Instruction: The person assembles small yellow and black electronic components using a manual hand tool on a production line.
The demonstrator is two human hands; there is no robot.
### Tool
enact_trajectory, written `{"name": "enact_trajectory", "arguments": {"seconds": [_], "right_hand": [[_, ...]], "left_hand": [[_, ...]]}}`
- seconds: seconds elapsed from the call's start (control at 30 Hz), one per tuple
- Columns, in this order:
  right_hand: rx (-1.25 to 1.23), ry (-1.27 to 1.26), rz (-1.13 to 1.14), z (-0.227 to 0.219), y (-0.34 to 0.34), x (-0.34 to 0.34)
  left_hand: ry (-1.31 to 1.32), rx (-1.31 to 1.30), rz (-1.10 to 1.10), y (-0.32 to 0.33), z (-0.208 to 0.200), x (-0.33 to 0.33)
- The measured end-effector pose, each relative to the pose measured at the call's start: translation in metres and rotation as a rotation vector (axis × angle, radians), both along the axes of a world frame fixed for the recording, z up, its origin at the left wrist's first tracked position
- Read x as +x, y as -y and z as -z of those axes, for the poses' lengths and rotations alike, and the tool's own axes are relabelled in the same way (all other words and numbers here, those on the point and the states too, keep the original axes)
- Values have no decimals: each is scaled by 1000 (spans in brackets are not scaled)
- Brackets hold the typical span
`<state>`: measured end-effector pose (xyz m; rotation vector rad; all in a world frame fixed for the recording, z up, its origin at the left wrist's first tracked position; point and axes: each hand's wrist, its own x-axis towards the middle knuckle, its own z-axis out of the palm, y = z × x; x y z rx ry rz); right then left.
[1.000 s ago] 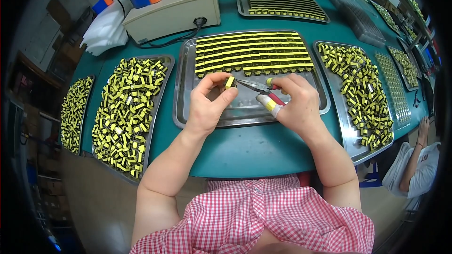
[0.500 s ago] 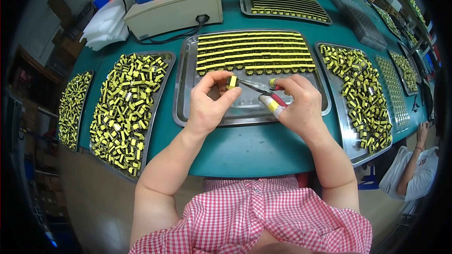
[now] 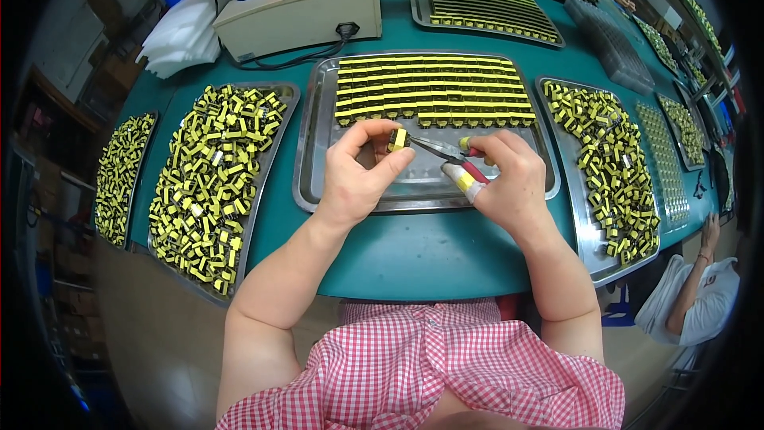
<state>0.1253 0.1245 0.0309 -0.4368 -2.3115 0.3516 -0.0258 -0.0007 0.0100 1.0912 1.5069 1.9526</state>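
Between the thumb and fingers of my left hand (image 3: 354, 175) is a small transformer (image 3: 399, 140), a black part wrapped in yellow tape. My right hand (image 3: 513, 171) is closed around long-nosed pliers (image 3: 436, 148) with red handles, partly wrapped in white and yellow. Their tips point left and reach the transformer's right side; whether they grip a pin is too small to tell. Both hands are above the near part of a metal tray (image 3: 382, 205). Neat rows of like transformers (image 3: 436, 99) fill its far part, and the front row has a gap left of its middle.
Left stands a tray (image 3: 256, 215) heaped with loose transformers, with another heap (image 3: 123, 183) beyond it. A similar heaped tray (image 3: 569, 159) lies right. Farther back are a tray of rows (image 3: 485, 8), a beige box (image 3: 298, 16) with a black cable, and clear plastic trays (image 3: 609, 44). Co-workers sit at right.
The view has shifted slightly. Both hands keep nearly the same pose, with the transformer still in my left hand and the pliers' tips still at its right side.
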Motion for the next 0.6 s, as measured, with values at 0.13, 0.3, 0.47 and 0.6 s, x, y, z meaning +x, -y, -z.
{"name": "enact_trajectory", "arguments": {"seconds": [0.13, 0.3, 0.47, 0.6], "right_hand": [[-4, 18, 9, 1, 0, 1], [-11, 23, 21, 1, -1, 2], [-16, 37, 26, 1, -1, 2], [-11, 43, 25, 1, -1, 2]], "left_hand": [[4, 4, 1, 0, 1, 0], [-29, -39, -15, 0, 0, 0], [-22, -49, -20, 1, -1, 1], [-35, -69, -29, 1, -2, 1]]}}
